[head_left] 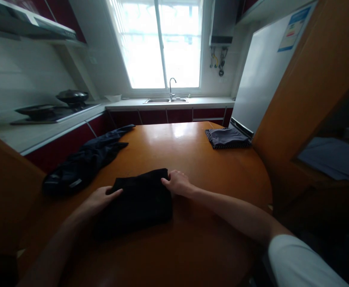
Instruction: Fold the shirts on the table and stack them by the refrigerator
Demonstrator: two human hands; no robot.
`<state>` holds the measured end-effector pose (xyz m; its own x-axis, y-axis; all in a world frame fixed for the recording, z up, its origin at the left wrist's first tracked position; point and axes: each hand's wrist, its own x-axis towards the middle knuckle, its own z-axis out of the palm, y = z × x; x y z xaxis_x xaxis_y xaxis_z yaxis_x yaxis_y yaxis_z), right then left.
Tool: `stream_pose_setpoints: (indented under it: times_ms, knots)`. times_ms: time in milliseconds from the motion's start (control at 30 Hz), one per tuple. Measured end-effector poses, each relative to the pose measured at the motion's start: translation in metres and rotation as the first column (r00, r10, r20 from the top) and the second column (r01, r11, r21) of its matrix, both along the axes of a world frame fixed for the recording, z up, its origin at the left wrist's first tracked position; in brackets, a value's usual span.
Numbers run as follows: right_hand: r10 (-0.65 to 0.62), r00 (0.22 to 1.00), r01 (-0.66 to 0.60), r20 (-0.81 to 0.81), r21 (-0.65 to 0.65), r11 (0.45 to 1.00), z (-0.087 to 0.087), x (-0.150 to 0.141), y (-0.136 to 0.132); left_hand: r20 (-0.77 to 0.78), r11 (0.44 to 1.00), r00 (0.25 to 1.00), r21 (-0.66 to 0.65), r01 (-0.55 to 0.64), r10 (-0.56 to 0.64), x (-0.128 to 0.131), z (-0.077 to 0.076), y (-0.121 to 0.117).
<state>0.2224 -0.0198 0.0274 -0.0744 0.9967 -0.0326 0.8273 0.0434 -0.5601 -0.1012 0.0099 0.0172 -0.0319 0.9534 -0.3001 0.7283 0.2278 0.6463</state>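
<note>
A black garment [141, 203], folded into a rough rectangle, lies on the wooden table [186, 251] in front of me. What kind of garment it is cannot be made out. My left hand [102, 199] grips its upper left corner, thumb on top and the other fingers hidden beneath or behind the cloth. At the upper right corner, my right hand [177, 182] holds the edge between thumb and fingers. The far edge of the cloth looks slightly raised between both hands.
A dark crumpled garment [85, 163] spreads along the table's left side. Folded grey cloth with a patterned edge [228, 137] sits at the far right. Wooden panels [306, 87] flank the table, with blue cloth [336, 157] on a right shelf. Beyond are a sink [165, 101] and stove [55, 113].
</note>
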Motion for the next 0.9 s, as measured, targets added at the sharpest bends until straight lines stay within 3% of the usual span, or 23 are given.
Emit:
stream_pose_setpoints:
  times_ms: [167, 300, 400, 500, 600, 733, 900]
  knots:
    - [-0.009, 0.934, 0.015, -0.358, 0.015, 1.0, -0.01, -0.007, 0.005, 0.189, 0.996, 0.982, 0.086, -0.038, 0.021, 0.003, 0.014, -0.018]
    - [-0.186, 0.752, 0.094, -0.632, -0.177, 0.98, -0.023, -0.014, 0.006, 0.357, 0.993, 0.929, 0.029, -0.113, 0.095, 0.015, 0.021, -0.033]
    - [-0.241, 0.569, 0.031, -0.786, -0.273, 0.962, -0.028, -0.011, 0.008, 0.488, 0.994, 0.873, 0.093, -0.056, 0.003, 0.028, 0.025, -0.038]
    - [-0.25, 0.473, -0.021, -0.845, -0.294, 0.956, -0.026, 0.002, 0.014, 0.459, 0.949, 0.88, 0.313, -0.027, -0.126, 0.045, 0.022, -0.037]
    - [-0.197, 0.43, 0.031, -0.881, -0.204, 0.979, -0.022, 0.025, 0.023, 0.295, 0.841, 0.943, 0.54, -0.032, -0.154, 0.066, 0.012, -0.033]
    - [0.018, 0.427, 0.116, -0.904, 0.074, 0.99, -0.013, 0.069, 0.03, 0.13, 0.752, 0.976, 0.658, 0.048, -0.177, 0.101, 0.005, -0.022]
    - [0.107, 0.5, 0.271, -0.859, 0.273, 0.923, -0.003, 0.145, 0.035, 0.07, 0.634, 0.901, 0.734, 0.245, -0.429, 0.166, 0.004, 0.013]
